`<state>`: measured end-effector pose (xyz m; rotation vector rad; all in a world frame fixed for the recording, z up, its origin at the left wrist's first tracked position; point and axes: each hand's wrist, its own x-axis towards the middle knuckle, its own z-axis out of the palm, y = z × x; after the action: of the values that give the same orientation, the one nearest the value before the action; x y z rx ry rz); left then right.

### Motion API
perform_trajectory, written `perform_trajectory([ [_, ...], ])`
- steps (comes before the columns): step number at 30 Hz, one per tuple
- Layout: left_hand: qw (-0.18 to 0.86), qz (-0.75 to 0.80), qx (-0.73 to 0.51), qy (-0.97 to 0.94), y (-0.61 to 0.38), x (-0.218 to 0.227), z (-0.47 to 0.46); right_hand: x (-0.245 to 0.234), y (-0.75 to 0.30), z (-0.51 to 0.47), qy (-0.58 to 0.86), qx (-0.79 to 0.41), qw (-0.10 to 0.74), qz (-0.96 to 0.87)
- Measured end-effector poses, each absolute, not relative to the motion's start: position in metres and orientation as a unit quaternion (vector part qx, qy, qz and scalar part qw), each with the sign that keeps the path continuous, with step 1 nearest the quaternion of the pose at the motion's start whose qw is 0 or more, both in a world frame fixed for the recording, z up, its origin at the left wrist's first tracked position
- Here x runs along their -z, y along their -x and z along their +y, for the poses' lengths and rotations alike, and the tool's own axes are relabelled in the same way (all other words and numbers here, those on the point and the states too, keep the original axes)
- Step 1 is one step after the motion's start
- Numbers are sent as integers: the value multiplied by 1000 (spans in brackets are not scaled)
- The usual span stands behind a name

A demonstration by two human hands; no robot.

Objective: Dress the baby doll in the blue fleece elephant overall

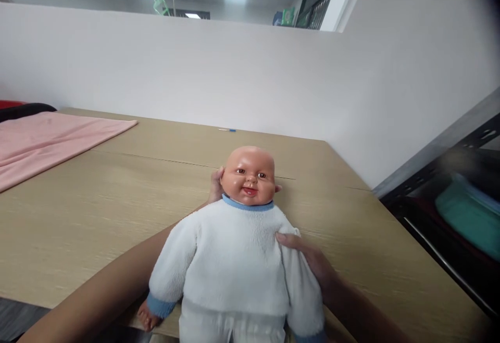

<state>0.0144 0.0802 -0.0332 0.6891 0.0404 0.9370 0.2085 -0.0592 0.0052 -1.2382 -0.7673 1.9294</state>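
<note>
A baby doll point(238, 254) in a fluffy white top with blue collar and cuffs faces me at the near edge of the table. Behind its head, on the left side, my left hand point(216, 184) supports the head and neck; most of those fingers are hidden by the doll. My right hand point(308, 254) grips the doll's upper body at the armpit on the right, its thumb lying on the front of the top and its other fingers out of sight behind.
The wooden table point(164, 176) reaches back to a white wall point(195, 72). A pink cloth point(54, 142) lies at the left. A blue-capped pen point(230, 130) lies near the wall. Teal items point(469, 218) sit on a dark rack at the right.
</note>
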Motion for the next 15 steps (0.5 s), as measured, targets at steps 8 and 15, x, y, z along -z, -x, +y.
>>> perform_trajectory([
  [8, 827, 79, -474, -290, -13, 49, 131, 18, -210, -16, 507, -728, 374, -270],
  [15, 837, 101, -462, -274, -12, 51, 160, 17, -214, 1, 542, -707, 380, -248],
])
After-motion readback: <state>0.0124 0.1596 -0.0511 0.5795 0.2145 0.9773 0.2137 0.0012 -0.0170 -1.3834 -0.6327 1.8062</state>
